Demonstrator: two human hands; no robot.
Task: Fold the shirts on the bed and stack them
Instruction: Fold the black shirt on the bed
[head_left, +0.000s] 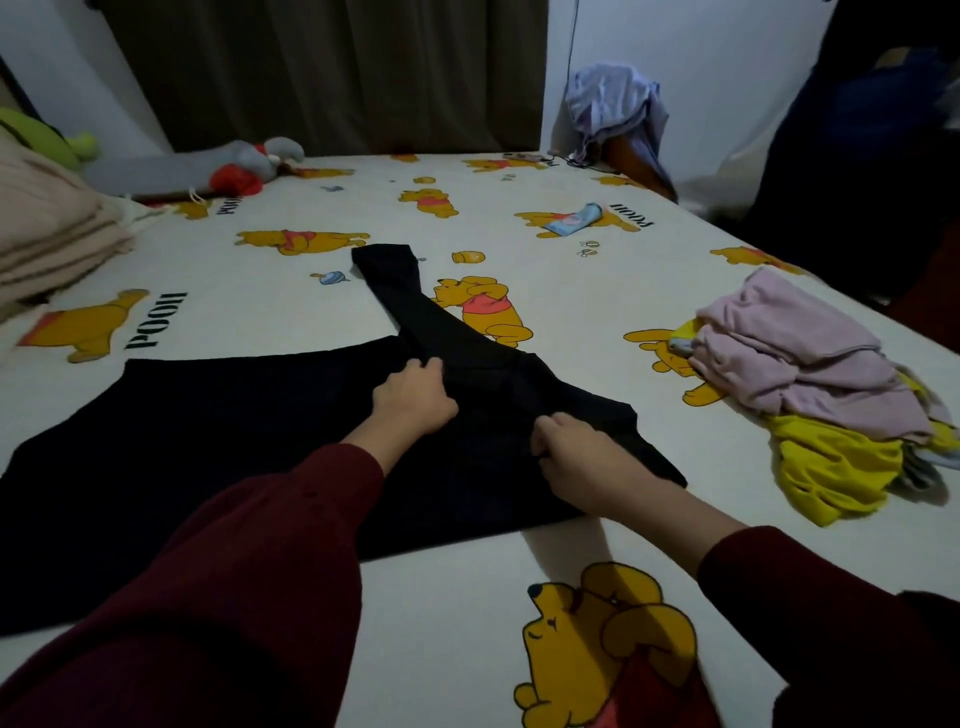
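Dim room, white walls (701, 78), brown curtain (322, 67) behind — bed (457, 597) in cartoon-bear sheet.

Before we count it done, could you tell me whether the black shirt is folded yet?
Mostly spread: black shirt lies flat, sleeve stretched out.

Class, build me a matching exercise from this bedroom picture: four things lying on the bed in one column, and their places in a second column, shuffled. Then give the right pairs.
Things
1. black shirt
2. pink and yellow clothes pile
3. grey stuffed toy
4. folded beige blankets

Places
A. far left corner, by the curtain
B. right side of the bed
C. left edge of the bed
D. middle, under both hands

Pairs: 1-D, 2-B, 3-A, 4-C
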